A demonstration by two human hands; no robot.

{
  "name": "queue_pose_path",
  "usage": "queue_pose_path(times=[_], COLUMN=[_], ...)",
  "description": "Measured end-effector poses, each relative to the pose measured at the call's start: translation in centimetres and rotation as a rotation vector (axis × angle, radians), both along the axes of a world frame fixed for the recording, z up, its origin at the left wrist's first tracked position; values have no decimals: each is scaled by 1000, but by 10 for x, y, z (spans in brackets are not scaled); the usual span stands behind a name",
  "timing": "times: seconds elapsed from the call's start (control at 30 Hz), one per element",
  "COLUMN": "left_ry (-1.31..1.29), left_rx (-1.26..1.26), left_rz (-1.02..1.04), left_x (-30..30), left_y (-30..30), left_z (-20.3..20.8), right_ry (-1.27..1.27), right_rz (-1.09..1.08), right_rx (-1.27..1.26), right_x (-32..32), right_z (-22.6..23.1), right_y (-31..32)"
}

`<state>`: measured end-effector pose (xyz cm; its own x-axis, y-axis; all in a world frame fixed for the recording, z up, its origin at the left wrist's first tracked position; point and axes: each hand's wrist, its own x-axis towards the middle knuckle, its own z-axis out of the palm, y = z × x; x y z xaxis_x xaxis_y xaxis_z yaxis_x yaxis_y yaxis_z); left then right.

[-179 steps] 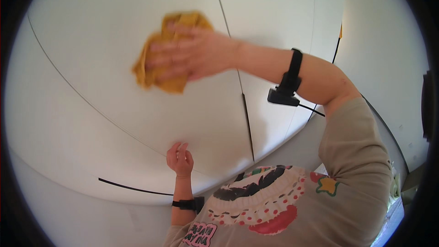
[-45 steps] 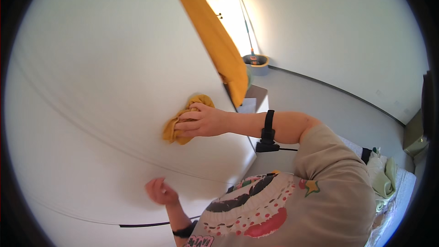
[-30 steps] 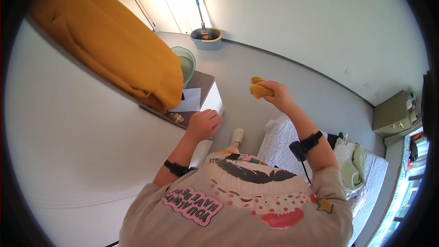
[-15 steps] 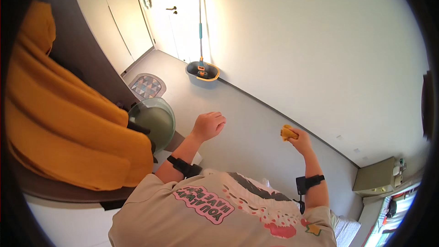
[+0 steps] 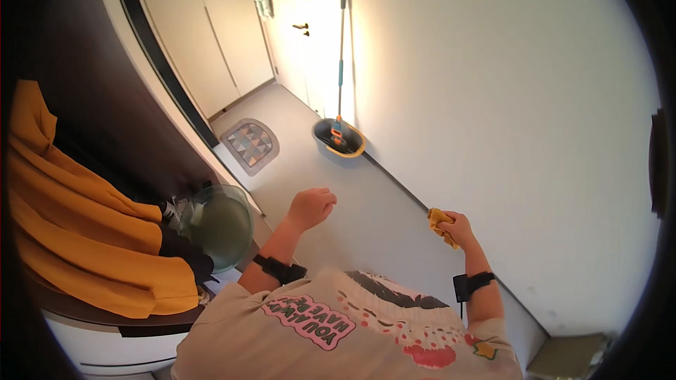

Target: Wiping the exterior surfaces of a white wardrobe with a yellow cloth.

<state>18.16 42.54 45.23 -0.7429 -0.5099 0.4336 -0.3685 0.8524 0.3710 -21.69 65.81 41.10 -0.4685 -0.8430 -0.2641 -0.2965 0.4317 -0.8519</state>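
Note:
In my right hand [image 5: 459, 229] is a crumpled yellow cloth [image 5: 442, 225], pinched between the fingers and thumb; part of it hangs below the hand. Beyond the cloth runs the white wall [image 5: 493, 112], and I see no contact between them. My left hand [image 5: 312, 209] is held out over the floor with its fingers curled in, and nothing shows in it. A translucent green basin [image 5: 218, 229] stands to the left of that hand, apart from it.
A mop [image 5: 341, 74] leans on the far wall, its foot in a grey bucket [image 5: 327, 142]. Left of it lies a patterned mat [image 5: 250, 146]. Mustard-coloured fabric [image 5: 91, 239] drapes at the left. A low cabinet [image 5: 563, 357] stands at the lower right.
The view has shifted: mop, bucket and mat now appear lower and farther right. Both hands sit slightly lower in view. The yellow cloth hangs more open from my right hand.

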Motion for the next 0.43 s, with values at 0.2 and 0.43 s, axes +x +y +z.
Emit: queue_pose_path(times=[0.2,0.43], left_ry=[-36,-37], left_rx=[46,89], left_rz=[229,497], left_x=[18,56], left_y=[-53,-155], left_z=[3,3], right_ry=[-138,-323], right_rz=[212,589], right_rx=[-53,80], right_x=[-1,20], right_z=[17,-5], right_y=[-171,-374])
